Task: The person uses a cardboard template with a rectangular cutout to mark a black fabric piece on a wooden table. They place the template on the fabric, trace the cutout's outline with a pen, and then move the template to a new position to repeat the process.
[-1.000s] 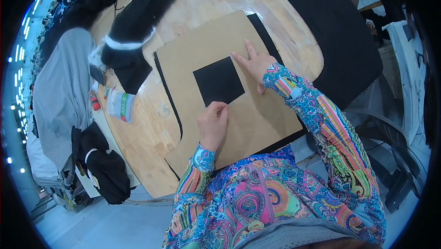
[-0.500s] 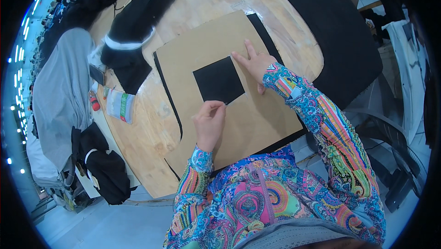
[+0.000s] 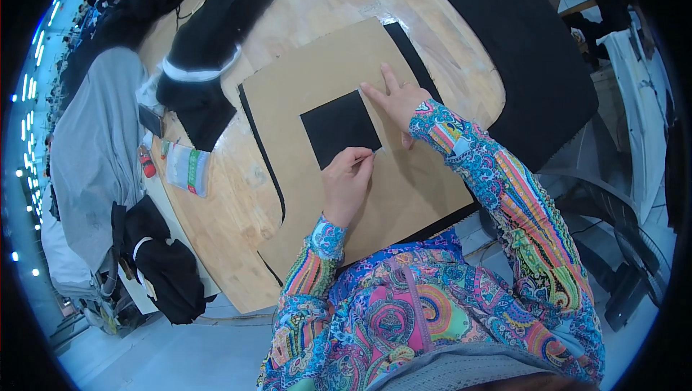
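A tan cardboard template [image 3: 310, 67] with a square cut-out lies over a piece of black fabric [image 3: 411, 52], whose edges show past its sides. Black cloth [image 3: 340, 128] also shows through the cut-out. At the lower right corner of this window, my left hand [image 3: 347, 183] is closed in a pinch. What its fingertips hold, if anything, is too small to make out. My right hand [image 3: 402, 106] lies with fingers spread on the template, right of the window, thumb apart from the forefinger.
Another black fabric piece [image 3: 526, 59] overhangs the table's right side. Further left are a black bundle with a white band [image 3: 202, 70], a clear packet [image 3: 187, 167], a small red item [image 3: 147, 162] and a grey cloth [image 3: 97, 153]. A black fan-like object [image 3: 613, 225] stands at right.
My left hand has slid right along the window's lower edge, from near its lower left to its lower right corner. My right hand stays in place on the template.
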